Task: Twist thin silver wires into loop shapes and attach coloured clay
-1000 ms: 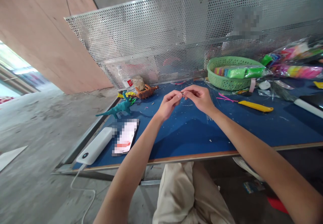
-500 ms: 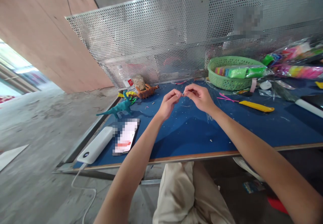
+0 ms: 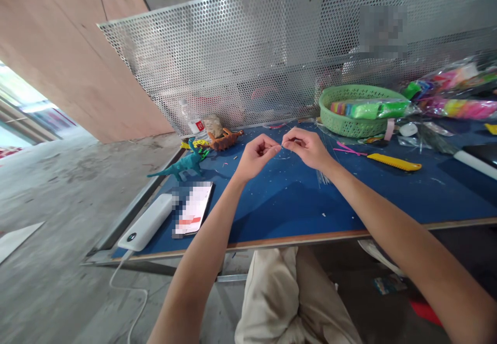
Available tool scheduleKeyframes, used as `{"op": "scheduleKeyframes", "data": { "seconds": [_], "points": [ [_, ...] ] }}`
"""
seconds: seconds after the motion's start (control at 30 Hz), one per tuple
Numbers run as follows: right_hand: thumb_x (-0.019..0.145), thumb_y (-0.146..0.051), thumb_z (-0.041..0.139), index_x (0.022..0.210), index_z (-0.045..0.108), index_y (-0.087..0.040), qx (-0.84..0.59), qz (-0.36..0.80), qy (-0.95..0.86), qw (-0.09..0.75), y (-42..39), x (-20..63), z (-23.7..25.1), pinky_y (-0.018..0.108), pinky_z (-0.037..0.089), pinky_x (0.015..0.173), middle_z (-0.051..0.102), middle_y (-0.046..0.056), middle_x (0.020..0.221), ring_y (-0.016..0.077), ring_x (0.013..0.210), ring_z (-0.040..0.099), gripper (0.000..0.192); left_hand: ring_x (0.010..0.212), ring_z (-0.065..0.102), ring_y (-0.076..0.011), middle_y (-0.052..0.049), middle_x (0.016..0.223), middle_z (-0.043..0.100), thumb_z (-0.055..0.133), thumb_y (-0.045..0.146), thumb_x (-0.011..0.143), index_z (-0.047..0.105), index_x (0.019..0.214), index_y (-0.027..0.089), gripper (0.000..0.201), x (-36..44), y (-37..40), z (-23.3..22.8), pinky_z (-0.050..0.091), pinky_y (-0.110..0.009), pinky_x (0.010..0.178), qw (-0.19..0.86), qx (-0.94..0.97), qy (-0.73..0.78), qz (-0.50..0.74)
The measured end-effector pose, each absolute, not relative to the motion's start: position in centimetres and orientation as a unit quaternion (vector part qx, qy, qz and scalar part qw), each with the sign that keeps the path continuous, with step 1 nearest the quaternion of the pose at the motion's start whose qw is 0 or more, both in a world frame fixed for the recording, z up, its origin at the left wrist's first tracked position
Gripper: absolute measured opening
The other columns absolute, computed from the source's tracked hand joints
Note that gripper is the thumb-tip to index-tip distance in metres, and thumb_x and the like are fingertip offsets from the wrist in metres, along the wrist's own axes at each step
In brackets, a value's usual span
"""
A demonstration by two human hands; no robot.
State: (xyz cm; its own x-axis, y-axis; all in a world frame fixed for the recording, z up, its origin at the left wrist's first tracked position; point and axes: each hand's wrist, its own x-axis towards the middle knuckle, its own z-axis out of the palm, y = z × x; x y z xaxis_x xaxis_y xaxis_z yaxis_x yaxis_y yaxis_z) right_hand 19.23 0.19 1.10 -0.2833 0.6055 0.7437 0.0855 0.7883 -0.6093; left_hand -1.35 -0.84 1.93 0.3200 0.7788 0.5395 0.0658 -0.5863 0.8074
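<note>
Tiny wire-like piece (image 3: 281,147) is sitting between my left hand (image 3: 255,159) and right hand (image 3: 309,150), both pinching it; I'm not discerning its long axis.

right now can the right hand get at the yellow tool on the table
Probably yes: the yellow tool lies uncovered to the right of the right hand; the thin pink strips at its left end look no real obstacle.

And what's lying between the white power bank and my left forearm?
In the head view, a smartphone with its screen lit lies on the blue tabletop between the white power bank and your left forearm.
</note>
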Motion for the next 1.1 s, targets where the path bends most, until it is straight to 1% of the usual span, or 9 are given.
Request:
{"op": "scheduleKeyframes", "data": {
  "seconds": [0.23, 0.33, 0.43, 0.53, 0.63, 0.73, 0.8, 0.87, 1.1],
  "points": [
    [0.095, -0.047, 0.069, 0.087, 0.071, -0.024, -0.228, 0.245, -0.753, 0.567, 0.2, 19.0, 0.9, 0.03, 0.044, 0.061, 0.066, 0.001, 0.084, 0.0155, 0.073, 0.056, 0.024, 0.069, 0.05, -0.014, -0.003, 0.079, 0.062, 0.072, 0.032, 0.091, 0.069, 0.088, 0.021, 0.011, -1.4, -1.4, 1.7, 0.036, -0.027, 0.067, 0.144, 0.794, 0.31, 0.503],
    [0.095, -0.049, 0.069, 0.087, 0.071, -0.024, -0.234, 0.219, -0.736, 0.596, -0.2, 18.5, 0.8, 0.03, 0.045, 0.062, 0.066, 0.001, 0.084, 0.0165, 0.076, 0.058, 0.025, 0.074, 0.054, -0.0155, -0.004, 0.086, 0.064, 0.07, 0.03, 0.091, 0.067, 0.09, 0.022, 0.009, -1.5, -1.5, 1.8, 0.036, -0.027, 0.067, 0.124, 0.789, 0.326, 0.506],
    [0.094, -0.05, 0.069, 0.087, 0.071, -0.025, -0.237, 0.205, -0.726, 0.613, -0.3, 18.1, 0.7, 0.031, 0.046, 0.063, 0.066, 0.001, 0.084, 0.0166, 0.076, 0.059, 0.025, 0.075, 0.055, -0.0159, -0.004, 0.086, 0.064, 0.072, 0.029, 0.089, 0.066, 0.09, 0.022, 0.01, -1.2, -1.7, 1.9, 0.037, -0.027, 0.068, 0.148, 0.774, 0.332, 0.519],
    [0.094, -0.05, 0.07, 0.087, 0.071, -0.026, -0.236, 0.213, -0.721, 0.616, -0.2, 18.0, 0.5, 0.031, 0.046, 0.062, 0.066, 0.001, 0.084, 0.0164, 0.075, 0.06, 0.025, 0.069, 0.05, -0.014, -0.003, 0.081, 0.061, 0.071, 0.03, 0.091, 0.065, 0.09, 0.021, 0.011, -0.8, -1.8, 1.8, 0.035, -0.027, 0.066, 0.189, 0.755, 0.331, 0.533],
    [0.094, -0.047, 0.07, 0.087, 0.071, -0.026, -0.237, 0.205, -0.719, 0.62, 0.0, 18.2, 0.5, 0.031, 0.046, 0.06, 0.066, 0.001, 0.084, 0.0157, 0.073, 0.059, 0.023, 0.059, 0.042, -0.011, 0.001, 0.069, 0.052, 0.071, 0.036, 0.093, 0.064, 0.088, 0.02, 0.018, -0.3, -1.7, 1.7, 0.032, -0.026, 0.059, 0.259, 0.74, 0.325, 0.528],
    [0.095, -0.044, 0.07, 0.085, 0.072, -0.025, -0.238, 0.167, -0.735, 0.613, 0.2, 18.8, 0.7, 0.031, 0.047, 0.064, 0.068, 0.001, 0.085, 0.0159, 0.075, 0.06, 0.021, 0.052, 0.035, -0.008, 0.003, 0.064, 0.046, 0.072, 0.045, 0.091, 0.062, 0.084, 0.018, 0.029, -0.3, -1.4, 1.9, 0.028, -0.023, 0.051, 0.436, 0.699, 0.306, 0.477],
    [0.095, -0.043, 0.07, 0.084, 0.072, -0.025, -0.233, 0.17, -0.749, 0.596, 0.3, 19.2, 0.9, 0.03, 0.047, 0.063, 0.068, 0.0, 0.085, 0.0155, 0.074, 0.06, 0.021, 0.051, 0.036, -0.0068, 0.003, 0.065, 0.047, 0.074, 0.046, 0.089, 0.063, 0.085, 0.017, 0.031, -0.5, -1.3, 2.1, 0.032, -0.022, 0.049, 0.574, 0.648, 0.279, 0.416],
    [0.094, -0.042, 0.071, 0.085, 0.073, -0.025, -0.222, 0.206, -0.759, 0.576, 0.4, 19.5, 1.0, 0.03, 0.046, 0.06, 0.068, 0.0, 0.085, 0.0139, 0.069, 0.059, 0.019, 0.051, 0.04, -0.0066, 0.003, 0.067, 0.048, 0.076, 0.043, 0.087, 0.066, 0.088, 0.016, 0.029, -0.8, -1.2, 2.2, 0.041, -0.022, 0.05, 0.666, 0.595, 0.252, 0.372],
    [0.091, -0.044, 0.075, 0.087, 0.075, -0.024, -0.178, 0.313, -0.769, 0.529, 0.1, 19.7, 1.3, 0.03, 0.049, 0.064, 0.069, 0.0, 0.082, 0.0136, 0.07, 0.06, 0.021, 0.043, 0.046, -0.0054, 0.004, 0.063, 0.051, 0.083, 0.037, 0.08, 0.067, 0.089, 0.014, 0.03, -1.2, -0.9, 1.3, 0.054, -0.021, 0.044, 0.765, 0.527, 0.203, 0.311]
  ]
}}
